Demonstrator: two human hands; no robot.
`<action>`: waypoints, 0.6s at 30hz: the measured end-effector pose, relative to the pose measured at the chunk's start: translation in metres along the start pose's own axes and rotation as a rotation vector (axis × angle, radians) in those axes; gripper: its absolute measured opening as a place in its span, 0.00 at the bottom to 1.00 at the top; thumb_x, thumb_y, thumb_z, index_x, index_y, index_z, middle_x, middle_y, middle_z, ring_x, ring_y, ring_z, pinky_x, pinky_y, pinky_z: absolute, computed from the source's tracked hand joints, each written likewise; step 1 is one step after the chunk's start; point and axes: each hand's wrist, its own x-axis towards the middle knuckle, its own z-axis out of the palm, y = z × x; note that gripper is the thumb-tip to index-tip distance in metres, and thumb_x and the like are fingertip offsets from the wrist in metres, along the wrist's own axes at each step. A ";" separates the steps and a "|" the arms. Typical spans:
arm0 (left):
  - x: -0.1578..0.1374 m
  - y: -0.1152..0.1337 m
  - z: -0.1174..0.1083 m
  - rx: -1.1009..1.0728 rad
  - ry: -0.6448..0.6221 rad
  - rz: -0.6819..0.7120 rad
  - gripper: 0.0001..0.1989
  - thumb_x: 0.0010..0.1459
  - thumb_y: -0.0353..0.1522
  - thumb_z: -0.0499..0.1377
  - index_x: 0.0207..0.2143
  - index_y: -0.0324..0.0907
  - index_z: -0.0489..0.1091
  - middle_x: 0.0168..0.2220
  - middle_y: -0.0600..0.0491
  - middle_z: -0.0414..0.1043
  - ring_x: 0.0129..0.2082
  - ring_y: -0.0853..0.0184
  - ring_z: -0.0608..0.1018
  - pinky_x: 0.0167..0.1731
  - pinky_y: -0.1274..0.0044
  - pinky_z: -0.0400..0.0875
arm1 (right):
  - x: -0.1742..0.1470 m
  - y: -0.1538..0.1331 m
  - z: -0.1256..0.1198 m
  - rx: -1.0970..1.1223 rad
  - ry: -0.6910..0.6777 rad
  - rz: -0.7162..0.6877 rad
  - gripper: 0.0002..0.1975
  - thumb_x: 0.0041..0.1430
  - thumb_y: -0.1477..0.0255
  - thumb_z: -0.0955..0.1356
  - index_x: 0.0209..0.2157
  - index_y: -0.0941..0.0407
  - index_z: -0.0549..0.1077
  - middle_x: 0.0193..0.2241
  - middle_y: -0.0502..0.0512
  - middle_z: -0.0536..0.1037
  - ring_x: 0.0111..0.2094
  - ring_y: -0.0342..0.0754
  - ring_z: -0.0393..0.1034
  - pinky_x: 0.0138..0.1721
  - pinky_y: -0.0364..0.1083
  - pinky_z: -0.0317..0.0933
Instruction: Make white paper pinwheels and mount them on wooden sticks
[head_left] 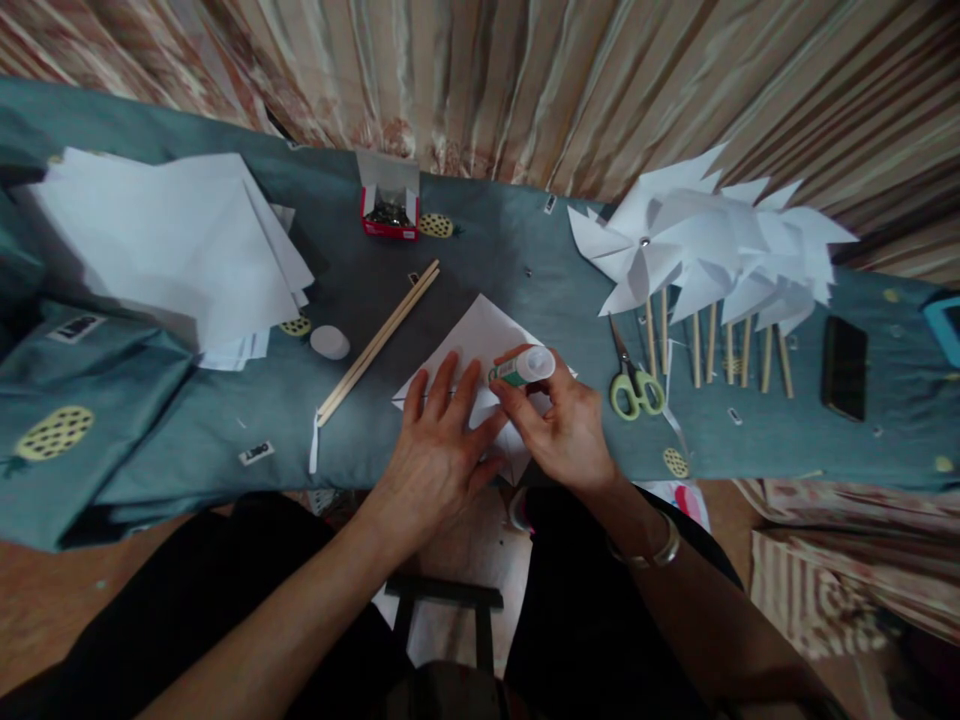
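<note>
A square of white paper (482,325) lies cornerwise at the front edge of the cloth-covered table. My left hand (442,445) rests flat on it with the fingers spread. In my right hand (562,420) is a glue stick (517,368), green and white, tilted with its lower end at the paper; its tip is hidden by my fingers. A white round cap (330,342) sits to the left, beside two wooden sticks (379,340). Scissors (634,385) with green handles lie just right of my right hand.
Several white paper pinwheels (643,245) on wooden sticks overlap at the right, near a dark phone (844,368). A stack of white paper (165,230) lies at the left. An open red box (390,212) of small metal pieces stands at the back, before a curtain (480,90).
</note>
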 end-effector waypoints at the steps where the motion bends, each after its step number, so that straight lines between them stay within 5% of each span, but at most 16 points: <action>1: 0.000 0.000 0.000 -0.003 0.000 0.000 0.25 0.58 0.38 0.61 0.58 0.46 0.66 0.67 0.39 0.51 0.68 0.40 0.50 0.60 0.45 0.50 | 0.000 0.000 0.000 0.000 -0.004 0.000 0.11 0.62 0.64 0.67 0.43 0.54 0.70 0.34 0.53 0.79 0.30 0.46 0.74 0.34 0.46 0.69; 18: 0.000 0.000 -0.001 0.000 0.009 -0.001 0.23 0.58 0.38 0.61 0.55 0.44 0.68 0.66 0.38 0.53 0.67 0.40 0.52 0.60 0.45 0.51 | -0.004 -0.004 -0.003 -0.034 -0.044 -0.046 0.11 0.63 0.64 0.67 0.44 0.54 0.69 0.32 0.52 0.78 0.29 0.46 0.73 0.32 0.45 0.69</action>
